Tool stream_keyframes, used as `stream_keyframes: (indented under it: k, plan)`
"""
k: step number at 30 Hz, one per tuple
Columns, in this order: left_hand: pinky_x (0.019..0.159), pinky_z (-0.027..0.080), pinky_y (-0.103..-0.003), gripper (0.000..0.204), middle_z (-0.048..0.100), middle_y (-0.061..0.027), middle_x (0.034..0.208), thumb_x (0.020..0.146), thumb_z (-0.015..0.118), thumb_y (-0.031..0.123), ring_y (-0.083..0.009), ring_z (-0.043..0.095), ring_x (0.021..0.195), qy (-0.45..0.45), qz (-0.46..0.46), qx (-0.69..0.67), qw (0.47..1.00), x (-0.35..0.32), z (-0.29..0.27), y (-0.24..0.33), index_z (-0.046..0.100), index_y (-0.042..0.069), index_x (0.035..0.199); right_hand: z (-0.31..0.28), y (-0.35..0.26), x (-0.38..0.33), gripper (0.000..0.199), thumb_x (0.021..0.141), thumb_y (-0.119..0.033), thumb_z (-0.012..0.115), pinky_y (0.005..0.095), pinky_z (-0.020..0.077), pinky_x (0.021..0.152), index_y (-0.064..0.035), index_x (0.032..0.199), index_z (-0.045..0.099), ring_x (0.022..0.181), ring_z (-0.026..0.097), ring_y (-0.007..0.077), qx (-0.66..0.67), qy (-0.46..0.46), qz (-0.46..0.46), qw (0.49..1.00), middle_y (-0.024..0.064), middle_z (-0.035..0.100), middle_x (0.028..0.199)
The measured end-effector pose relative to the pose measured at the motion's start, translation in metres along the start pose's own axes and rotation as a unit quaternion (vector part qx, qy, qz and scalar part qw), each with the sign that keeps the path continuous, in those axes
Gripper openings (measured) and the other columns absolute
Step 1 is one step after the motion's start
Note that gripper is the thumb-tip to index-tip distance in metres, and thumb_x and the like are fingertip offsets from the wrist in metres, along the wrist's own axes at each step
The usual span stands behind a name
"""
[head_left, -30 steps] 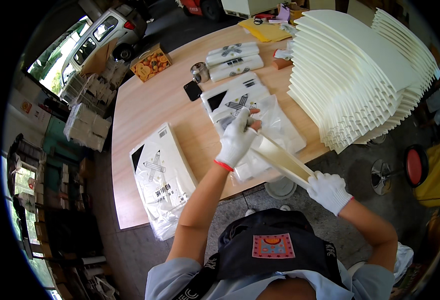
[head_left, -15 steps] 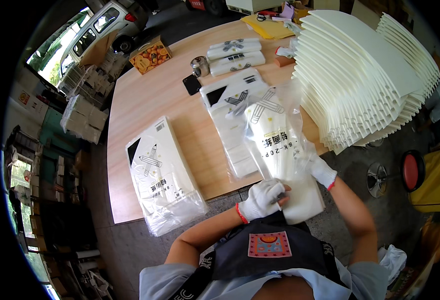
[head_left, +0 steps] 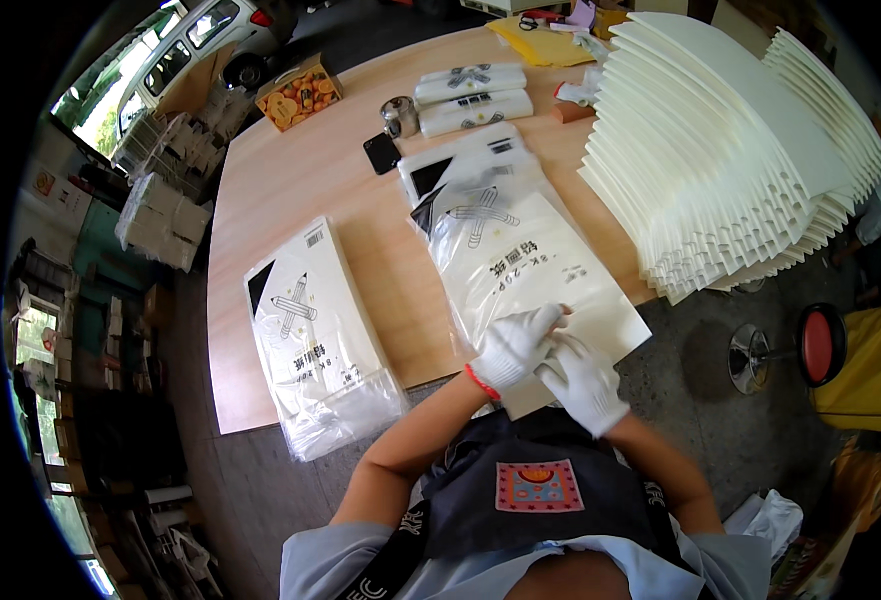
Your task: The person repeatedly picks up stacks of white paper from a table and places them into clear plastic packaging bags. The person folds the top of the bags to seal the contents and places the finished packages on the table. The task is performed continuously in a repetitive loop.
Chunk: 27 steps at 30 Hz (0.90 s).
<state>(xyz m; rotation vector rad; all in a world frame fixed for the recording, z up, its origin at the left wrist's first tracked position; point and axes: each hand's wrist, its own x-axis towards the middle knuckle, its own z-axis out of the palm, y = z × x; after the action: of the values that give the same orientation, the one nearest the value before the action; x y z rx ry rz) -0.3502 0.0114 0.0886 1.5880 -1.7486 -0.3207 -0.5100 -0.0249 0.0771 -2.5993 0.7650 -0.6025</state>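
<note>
A sheaf of white paper (head_left: 582, 292) lies partly inside a clear printed plastic bag (head_left: 490, 245) at the table's near edge. Its right corner pokes out past the edge. My left hand (head_left: 517, 348), in a white knit glove with a red cuff, is closed at the bag's near end. My right hand (head_left: 582, 385), gloved too, meets it there with fingers bent against the bag; the exact grip is partly hidden. Below the hands a paler flap hangs over the edge. Under this bag lie more printed bags (head_left: 428, 178). To the left rests a filled bag of paper (head_left: 310, 330), its loose end hanging over.
A tall fanned stack of white sheets (head_left: 700, 160) fills the right side. Rolled bags (head_left: 475, 112), a metal mug (head_left: 398, 117), a black phone (head_left: 381, 153) and an orange-printed box (head_left: 300, 92) stand farther back. A red-seated stool (head_left: 820, 343) is at the right.
The bag and paper have swung from upright folds to lying flatter, toward the left. My right hand has moved left to meet my left hand, which has shifted slightly left and up.
</note>
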Motion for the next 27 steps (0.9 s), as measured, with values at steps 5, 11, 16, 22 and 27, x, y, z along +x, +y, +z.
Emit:
stream_keyframes:
  k: [5,11,16,22,27]
  plan:
    - [0.054,0.047,-0.035,0.019,0.060,-0.0044,0.070,0.069,0.062,0.008,-0.0235,0.060,0.062,0.012,0.038,-0.049,0.998,-0.057,0.030,0.005,0.060,0.010,0.088,0.007,0.024,-0.001,0.046,0.076,-0.027,0.065,0.0410,0.0481,0.072,-0.0100,0.118,0.053,0.084,0.062,0.0288,-0.167,0.115,0.075,0.976,0.0125,0.063,0.091]
    - [0.059,0.045,-0.039,0.016,0.050,-0.0063,0.071,0.065,0.066,0.009,-0.0273,0.053,0.069,0.171,-0.199,0.243,0.934,-0.128,0.023,-0.074,0.054,0.010,0.075,0.022,0.078,-0.017,0.056,0.079,-0.021,0.056,0.0475,0.0453,0.055,-0.0107,0.132,0.043,0.058,0.059,0.0329,-0.126,-0.062,0.180,0.974,0.0146,0.061,0.068]
    - [0.056,0.044,-0.037,0.023,0.052,-0.0065,0.069,0.060,0.067,0.001,-0.0259,0.054,0.066,0.148,-0.196,0.077,0.966,-0.170,-0.011,-0.021,0.049,0.009,0.069,-0.017,0.042,-0.060,0.071,0.076,-0.017,0.051,0.0444,0.0459,0.051,-0.0132,0.142,0.027,0.052,0.058,0.0292,-0.118,-0.172,0.131,0.969,0.0113,0.061,0.067]
    - [0.054,0.045,-0.035,0.021,0.052,-0.0080,0.064,0.060,0.066,-0.001,-0.0256,0.056,0.060,0.003,-0.259,-0.065,0.964,-0.199,-0.028,0.018,0.049,0.008,0.067,-0.030,0.025,-0.088,0.067,0.073,-0.015,0.052,0.0410,0.0460,0.048,-0.0136,0.138,0.036,0.050,0.057,0.0271,-0.047,-0.300,0.090,0.949,0.0098,0.062,0.070]
    - [0.052,0.043,-0.037,0.016,0.051,-0.0105,0.064,0.065,0.063,0.001,-0.0307,0.053,0.057,0.152,-0.281,0.020,0.947,-0.143,-0.004,-0.026,0.050,0.008,0.070,-0.013,0.058,-0.038,0.036,0.078,-0.015,0.052,0.0409,0.0467,0.051,-0.0125,0.114,0.056,0.055,0.060,0.0280,-0.101,-0.075,0.067,0.990,0.0120,0.063,0.068]
